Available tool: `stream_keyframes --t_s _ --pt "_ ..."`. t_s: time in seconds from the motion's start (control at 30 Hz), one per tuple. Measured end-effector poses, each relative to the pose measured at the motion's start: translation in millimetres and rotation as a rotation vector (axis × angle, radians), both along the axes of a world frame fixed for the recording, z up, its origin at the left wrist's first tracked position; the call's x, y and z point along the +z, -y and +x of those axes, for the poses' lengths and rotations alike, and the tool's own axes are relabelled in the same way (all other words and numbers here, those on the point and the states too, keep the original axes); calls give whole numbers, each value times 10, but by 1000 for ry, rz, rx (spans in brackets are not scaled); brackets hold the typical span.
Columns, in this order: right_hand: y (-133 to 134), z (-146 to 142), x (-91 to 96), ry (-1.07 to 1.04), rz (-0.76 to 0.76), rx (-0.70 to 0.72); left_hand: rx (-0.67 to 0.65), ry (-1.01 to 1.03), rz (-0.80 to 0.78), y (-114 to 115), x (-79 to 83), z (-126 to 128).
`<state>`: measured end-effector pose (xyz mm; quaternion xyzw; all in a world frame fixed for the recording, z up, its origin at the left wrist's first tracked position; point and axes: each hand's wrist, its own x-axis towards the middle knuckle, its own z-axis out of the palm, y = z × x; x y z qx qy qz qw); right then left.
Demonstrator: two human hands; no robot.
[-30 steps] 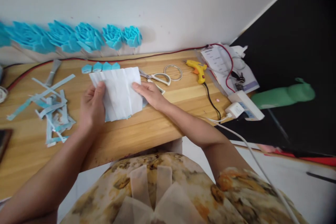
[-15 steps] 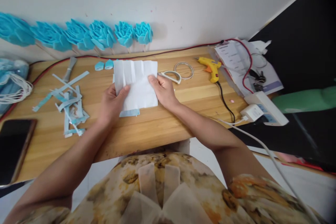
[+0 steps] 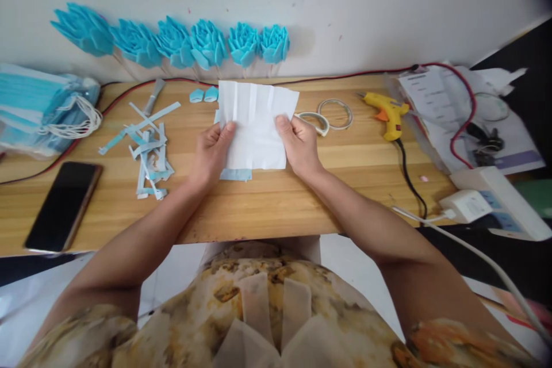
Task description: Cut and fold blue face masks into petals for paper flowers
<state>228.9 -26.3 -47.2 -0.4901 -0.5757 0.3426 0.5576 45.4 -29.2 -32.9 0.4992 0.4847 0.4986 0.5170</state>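
A creased white sheet of thin, cloth-like material (image 3: 254,126) is stretched between my two hands above the table. My left hand (image 3: 214,146) pinches its left edge, thumb on top and fingers behind. On the right edge, my right hand (image 3: 301,146) grips it in the same way. Light blue material (image 3: 236,174) shows below the sheet's lower edge, mostly hidden by it. White scissor-like handles (image 3: 318,122) lie just beyond my right hand, their other end covered. Two small folded blue pieces (image 3: 203,95) sit behind the sheet on the left.
Blue petalled flowers (image 3: 209,43) stand along the wall. Cut strips (image 3: 150,155), a phone (image 3: 64,207) and bagged blue masks (image 3: 34,106) lie left. On the right are a thin tape ring (image 3: 335,114), a yellow glue gun (image 3: 388,115), papers (image 3: 431,98) and a power strip (image 3: 504,201).
My view has turned left, so everything appears farther right. Both hands keep hold of the white sheet, whose upper right corner now flares outward more.
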Motion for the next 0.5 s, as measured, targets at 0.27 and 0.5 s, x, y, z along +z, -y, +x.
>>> stream_keyframes --t_s 0.27,0.5 --pt "-37 25 -25 8 14 15 2 7 60 -30 -18 -21" --pt "-23 27 31 37 30 64 0 62 135 -59 -38 -33"
